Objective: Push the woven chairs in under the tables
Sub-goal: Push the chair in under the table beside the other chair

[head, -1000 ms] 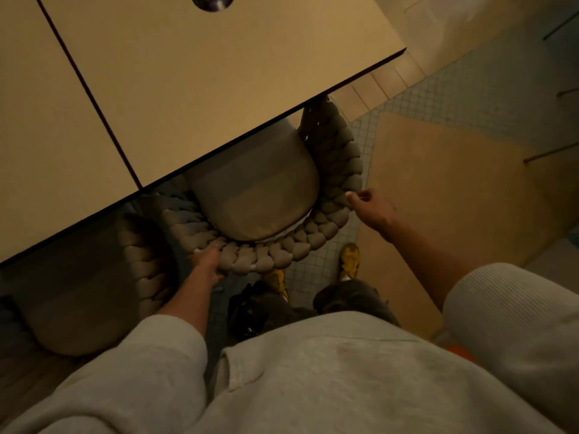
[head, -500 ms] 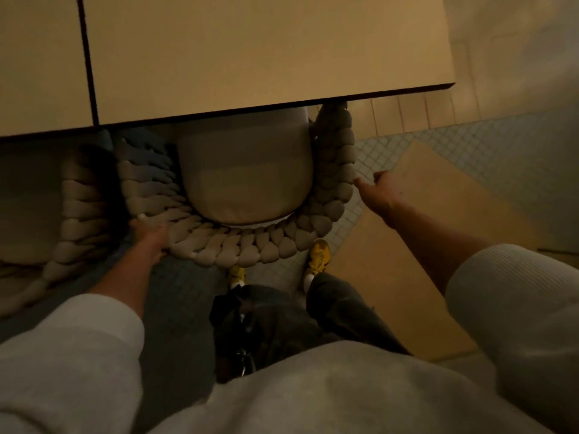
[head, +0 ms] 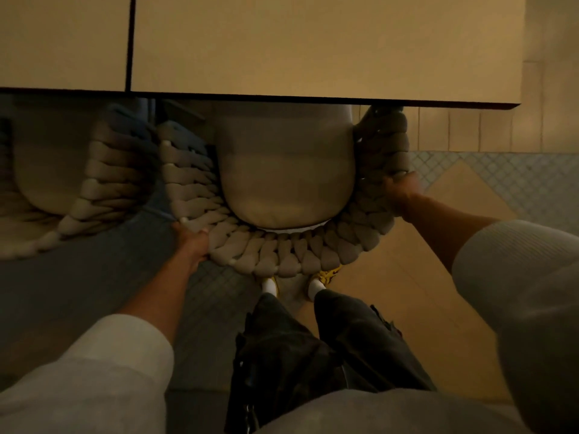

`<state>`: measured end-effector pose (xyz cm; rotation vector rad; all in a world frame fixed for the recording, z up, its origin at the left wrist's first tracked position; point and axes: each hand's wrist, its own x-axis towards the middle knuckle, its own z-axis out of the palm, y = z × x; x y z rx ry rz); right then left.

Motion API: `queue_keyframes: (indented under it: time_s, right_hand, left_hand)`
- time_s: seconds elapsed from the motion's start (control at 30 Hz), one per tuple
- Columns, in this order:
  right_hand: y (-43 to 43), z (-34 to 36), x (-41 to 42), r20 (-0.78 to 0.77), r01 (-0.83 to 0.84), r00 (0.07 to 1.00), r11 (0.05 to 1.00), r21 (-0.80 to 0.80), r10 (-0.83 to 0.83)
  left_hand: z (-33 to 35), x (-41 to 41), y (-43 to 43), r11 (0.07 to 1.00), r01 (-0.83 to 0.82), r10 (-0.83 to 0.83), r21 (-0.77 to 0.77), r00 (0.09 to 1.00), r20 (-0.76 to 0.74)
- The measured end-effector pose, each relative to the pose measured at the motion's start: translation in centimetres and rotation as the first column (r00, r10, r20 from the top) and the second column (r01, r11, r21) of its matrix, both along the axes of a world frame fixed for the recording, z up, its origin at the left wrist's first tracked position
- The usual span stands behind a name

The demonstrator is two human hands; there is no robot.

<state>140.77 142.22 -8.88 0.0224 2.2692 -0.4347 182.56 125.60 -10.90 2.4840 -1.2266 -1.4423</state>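
A woven chair (head: 282, 252) with a thick braided grey backrest and a pale seat cushion (head: 286, 180) stands right in front of me. The front of its seat is under the beige table (head: 313, 48). My left hand (head: 191, 241) grips the left rear curve of the braided back. My right hand (head: 399, 194) grips the right side of the same back. A second woven chair (head: 103, 189) sits to the left, partly under the neighbouring tabletop (head: 62, 42).
My legs and yellow shoes (head: 326, 275) stand just behind the chair on small grey floor tiles. A tan floor panel (head: 438, 277) lies to the right. A dark seam (head: 128, 42) separates the two tabletops.
The view has turned square to the table edge. My right hand, off the chair half a second ago, now grips its right side. My left hand stays on the left rear curve.
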Motion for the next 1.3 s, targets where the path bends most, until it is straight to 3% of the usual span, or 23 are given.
queue_keyframes:
  time_s: [0.17, 0.47, 0.63, 0.77, 1.0, 1.17, 1.3]
  right_hand:
    - [1.4, -0.3, 0.9, -0.025, -0.040, 0.999, 0.999, -0.005, 0.040]
    - [7.8, -0.5, 4.1, -0.001, 0.074, 0.997, 0.997, 0.033, -0.074]
    - [8.0, -0.2, 4.2, -0.013, 0.084, 0.996, 0.995, -0.052, -0.085]
    - [7.4, 0.1, 4.4, -0.009, 0.050, 0.999, 0.998, -0.029, -0.050]
    - [6.4, -0.2, 5.2, 0.054, 0.126, 0.991, 0.990, -0.057, -0.123]
    - [5.2, -0.7, 4.9, 0.024, 0.092, 0.996, 0.993, -0.069, -0.091]
    - [4.3, -0.1, 4.1, 0.098, 0.101, 0.991, 0.989, -0.106, -0.091]
  left_hand:
    - [-0.3, 0.4, -0.8, 0.998, 0.031, -0.029, 0.061, 0.999, -0.033]
    - [0.2, 0.9, -0.8, 0.988, 0.111, -0.109, 0.109, 0.994, -0.025]
    - [-5.6, 4.5, -2.9, 0.986, 0.133, -0.132, 0.099, 0.991, -0.022]
    - [1.7, 0.8, -2.2, 0.989, 0.109, -0.105, 0.099, 0.994, -0.039]
    - [2.2, 0.5, -4.2, 0.992, 0.122, -0.120, 0.030, 0.992, -0.048]
    - [2.6, 0.7, -5.3, 0.990, 0.123, -0.119, 0.069, 0.991, -0.055]
    - [2.4, 0.7, -5.5, 0.992, 0.106, -0.103, 0.067, 0.994, -0.047]
